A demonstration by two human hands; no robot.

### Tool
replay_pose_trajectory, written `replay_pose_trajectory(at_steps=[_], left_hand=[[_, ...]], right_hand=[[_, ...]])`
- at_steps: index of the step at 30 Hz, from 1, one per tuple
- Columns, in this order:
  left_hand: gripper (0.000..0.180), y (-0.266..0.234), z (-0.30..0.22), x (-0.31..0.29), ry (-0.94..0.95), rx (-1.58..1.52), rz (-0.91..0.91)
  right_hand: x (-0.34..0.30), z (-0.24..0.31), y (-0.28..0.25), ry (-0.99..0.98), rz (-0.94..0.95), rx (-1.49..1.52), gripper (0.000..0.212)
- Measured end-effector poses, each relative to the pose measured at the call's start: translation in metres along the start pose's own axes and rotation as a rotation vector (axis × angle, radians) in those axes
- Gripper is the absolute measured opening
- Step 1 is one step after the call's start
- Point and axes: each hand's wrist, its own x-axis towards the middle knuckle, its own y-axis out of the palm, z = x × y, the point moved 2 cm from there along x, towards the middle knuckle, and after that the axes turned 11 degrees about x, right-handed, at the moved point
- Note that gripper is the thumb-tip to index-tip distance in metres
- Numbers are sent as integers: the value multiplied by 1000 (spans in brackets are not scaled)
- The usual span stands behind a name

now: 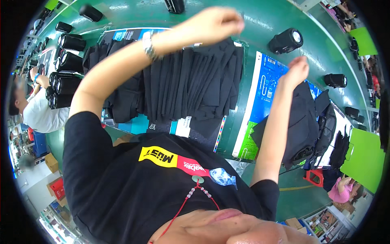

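My left hand [225, 23] is raised over the far edge of a row of folded black fabric pieces [191, 81]. Its fingers are bent and drawn together, a little blurred, and whatever they may pinch does not show. To the right, my right hand [297, 71] is held above a blue printed sheet [266, 85] and a pile of black fabric [302, 126]. Its fingers are curled in; anything inside them is hidden. Beyond the two hands, a black cylindrical speaker [286, 40] with a pale round end lies on the green bench [248, 53], touched by neither hand.
More black cylinders lie around: one [174, 5] at the far edge, one [335, 80] at right, and several [67, 61] grouped at left. A co-worker in a white top [44, 114] sits at left; another in pink [341, 190] is at right, near a red stool [313, 177].
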Motion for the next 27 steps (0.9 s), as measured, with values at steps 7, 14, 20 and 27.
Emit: replay_pose_trajectory(at_steps=[7, 14, 20, 27], left_hand=[[25, 62, 33, -70, -81, -103, -86], [24, 48, 42, -73, -38, -203, -239], [36, 43, 32, -74, -134, -231, -206], [40, 36, 26, -67, -13, -702, -240]], right_hand=[[-170, 9, 20, -163, 734, -503, 40], [-175, 57, 33, -302, 639, -470, 18], [-172, 81, 26, 184, 200, 301, 21], [-155, 35, 33, 378, 402, 154, 31]])
